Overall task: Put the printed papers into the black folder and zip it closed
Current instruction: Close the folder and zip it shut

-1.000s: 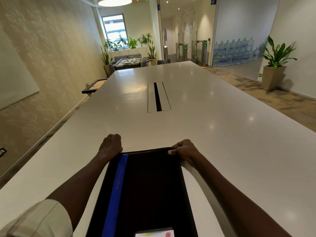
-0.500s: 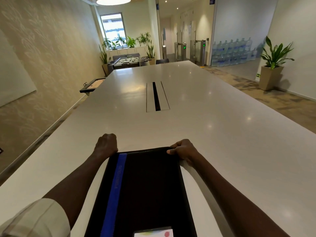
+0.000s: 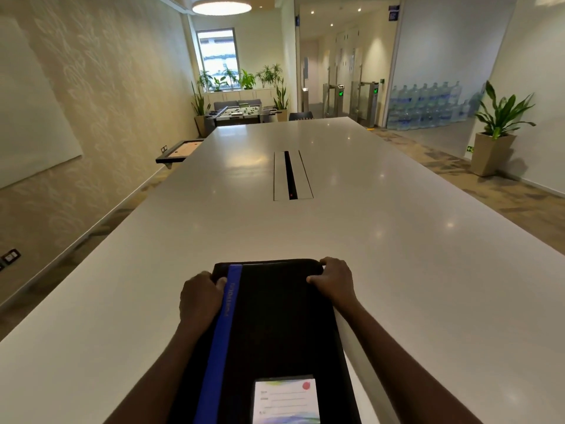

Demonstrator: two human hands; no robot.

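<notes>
The black folder (image 3: 275, 325) lies flat and closed on the white table (image 3: 397, 270), straight in front of me, with a blue stripe down its left side and a white name label (image 3: 286, 399) near its close end. My left hand (image 3: 198, 296) grips the folder's left edge a little below the far left corner, fingers curled over the stripe. My right hand (image 3: 334, 278) grips the far right corner, thumb on top. No loose printed papers are in sight. The zipper is not visible from here.
A cable slot (image 3: 290, 175) is set into the table's middle, well beyond the folder. A potted plant (image 3: 495, 133) stands on the floor at the right. A foosball table (image 3: 241, 113) and more plants stand past the table's far end.
My left hand slid from the folder's far left corner back along the left edge toward me. My right hand stayed at the far right corner. The view tilted down, showing more of the label.
</notes>
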